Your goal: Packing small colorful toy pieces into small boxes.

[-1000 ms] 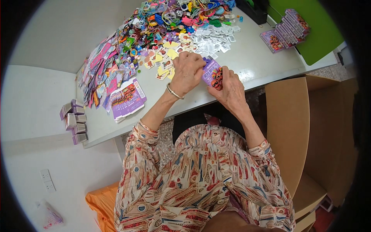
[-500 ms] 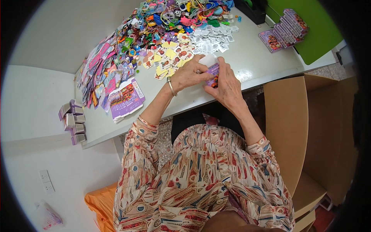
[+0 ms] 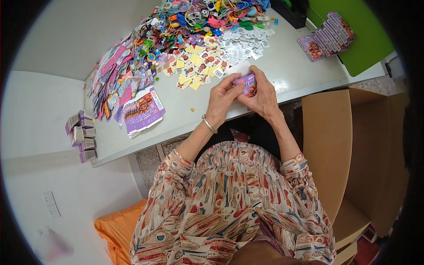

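Observation:
Near the front edge of the table I hold a small purple printed box (image 3: 248, 85) between both hands. Its white flap (image 3: 240, 67) stands up at the far end. My right hand (image 3: 265, 98) wraps round the box's right side, thumb across the near end. My left hand (image 3: 224, 99), with a bangle at the wrist, grips the left side with bent fingers. Just beyond the hands lie loose yellow and picture cards (image 3: 198, 66) and a heap of small white slips (image 3: 243, 43). Whatever is inside the box cannot be seen.
A heap of colourful trinkets (image 3: 194, 20) covers the far side, beside pink packets (image 3: 112, 73). Flat purple cartons (image 3: 143, 112) lie at left, with bundled stacks (image 3: 84, 138) near the wall. Finished-looking purple boxes (image 3: 329, 37) stand far right. A large cardboard box (image 3: 329, 154) is at my right.
My left hand has drawn nearer and lower, its fingers now against the box's left side. The box is tilted more upright, and a small yellow ring on the table has come into view.

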